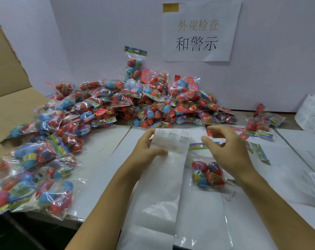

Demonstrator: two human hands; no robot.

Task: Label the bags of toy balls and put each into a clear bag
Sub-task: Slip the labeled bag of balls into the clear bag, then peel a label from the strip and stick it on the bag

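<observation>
Clear bag [164,177] pinched by left hand [146,150], right hand [227,150] fingers loosely curled, label print unreadable

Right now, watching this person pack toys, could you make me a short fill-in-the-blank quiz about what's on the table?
1. The left hand holds a strip of white warning ____.
2. The bag of toy balls nearest the person lies under the ____ hand.
3. The big pile of bagged balls lies against the ____ wall.
4. The paper sign hangs ____ the pile.

Missing words: labels; right; white; above
</observation>
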